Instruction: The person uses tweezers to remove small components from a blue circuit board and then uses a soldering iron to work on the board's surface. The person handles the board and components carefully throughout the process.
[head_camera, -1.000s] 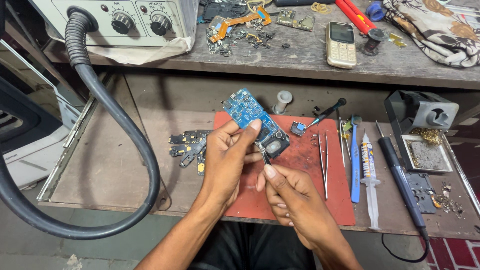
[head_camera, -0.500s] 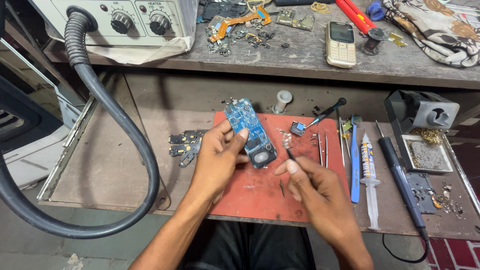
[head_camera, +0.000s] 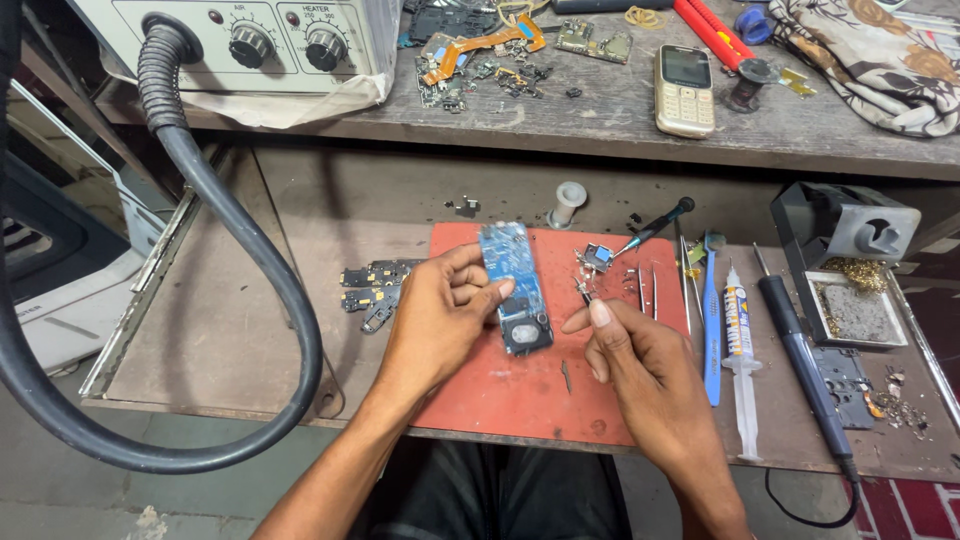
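Now | left hand grips blue circuit board | right hand pinched beside

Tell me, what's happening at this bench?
A person sits at a workbench with a red mat. The left hand holds a blue circuit board over the mat. The right hand pinches a small thin tool beside it. Tweezers, a screwdriver and a syringe lie to the right.

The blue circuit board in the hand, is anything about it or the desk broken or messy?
The blue circuit board in the left hand is bare, with no phone casing. Loose screws and small parts lie scattered over the red mat by the right hand. More stripped boards and an orange ribbon cable are heaped on the shelf.
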